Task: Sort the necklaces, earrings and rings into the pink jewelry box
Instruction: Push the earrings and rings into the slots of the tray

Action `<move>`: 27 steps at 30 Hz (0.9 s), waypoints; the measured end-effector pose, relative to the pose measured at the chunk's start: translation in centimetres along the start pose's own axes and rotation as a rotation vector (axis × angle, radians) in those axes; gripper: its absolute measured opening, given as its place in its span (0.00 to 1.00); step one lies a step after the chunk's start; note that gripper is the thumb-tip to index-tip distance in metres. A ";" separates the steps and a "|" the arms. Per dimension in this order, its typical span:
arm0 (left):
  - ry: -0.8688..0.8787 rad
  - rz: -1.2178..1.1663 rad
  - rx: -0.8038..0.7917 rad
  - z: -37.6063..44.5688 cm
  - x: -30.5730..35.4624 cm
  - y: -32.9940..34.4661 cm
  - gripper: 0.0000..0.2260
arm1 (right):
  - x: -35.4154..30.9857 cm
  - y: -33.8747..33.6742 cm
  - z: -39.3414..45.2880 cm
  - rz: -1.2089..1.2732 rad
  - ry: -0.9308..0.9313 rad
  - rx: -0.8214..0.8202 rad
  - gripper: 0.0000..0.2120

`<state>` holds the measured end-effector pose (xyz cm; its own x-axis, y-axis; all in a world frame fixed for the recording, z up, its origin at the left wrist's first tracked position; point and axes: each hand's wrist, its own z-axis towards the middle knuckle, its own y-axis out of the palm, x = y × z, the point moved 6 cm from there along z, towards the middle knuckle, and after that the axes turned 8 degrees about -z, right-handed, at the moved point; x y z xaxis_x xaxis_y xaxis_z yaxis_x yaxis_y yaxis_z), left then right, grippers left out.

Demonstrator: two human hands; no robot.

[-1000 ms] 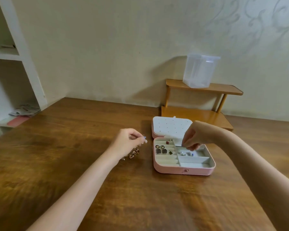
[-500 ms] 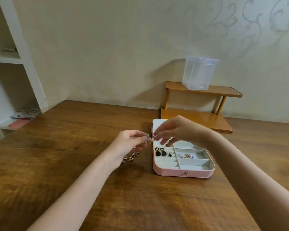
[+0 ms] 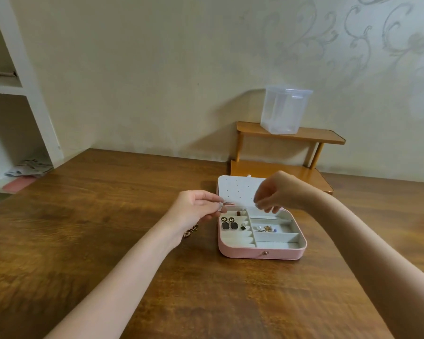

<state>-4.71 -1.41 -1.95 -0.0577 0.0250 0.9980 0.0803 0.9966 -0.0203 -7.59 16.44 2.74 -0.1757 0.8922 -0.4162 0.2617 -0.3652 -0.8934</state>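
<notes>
The pink jewelry box point(image 3: 262, 252) lies open on the wooden table, its white perforated lid panel point(image 3: 238, 190) tilted back. Dark earrings point(image 3: 229, 225) sit in the left slots, and small mixed pieces point(image 3: 267, 228) lie in a right compartment. My left hand point(image 3: 196, 209) hovers at the box's left rim and pinches a small silvery earring point(image 3: 220, 207). My right hand point(image 3: 279, 194) hangs over the back compartments with fingers curled down, pinching a tiny pale piece point(image 3: 257, 205). Loose gold jewelry point(image 3: 190, 231) lies on the table, partly hidden under my left wrist.
A two-tier wooden stand point(image 3: 304, 138) sits behind the box against the wall, with a clear plastic container point(image 3: 283, 111) on top. White shelving point(image 3: 22, 89) with papers stands at the far left. Bare table point(image 3: 108, 192) stretches left and in front.
My right hand reached left to meet my left hand's fingertips, then drew back right over the box. My left hand rose slightly toward the box's rim.
</notes>
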 end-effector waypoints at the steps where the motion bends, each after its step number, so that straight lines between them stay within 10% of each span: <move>1: 0.006 0.014 -0.006 0.1 0.1 0.4 0.06 | 0.8 0.1 -0.1 -0.068 0.021 -0.014 0.06; 12: 0.127 0.334 -0.143 1.8 1.7 6.7 0.11 | 2.8 -1.3 -0.4 -0.032 0.050 0.140 0.08; 27: 0.036 0.753 0.171 0.0 -1.2 -7.9 0.10 | -7.2 5.4 4.0 -0.147 -0.257 0.225 0.11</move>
<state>-5.23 -9.35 -3.01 -0.0162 0.7012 0.7127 -0.0698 0.7103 -0.7004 -8.74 6.96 0.26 -0.4358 0.8540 -0.2842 0.0062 -0.3129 -0.9498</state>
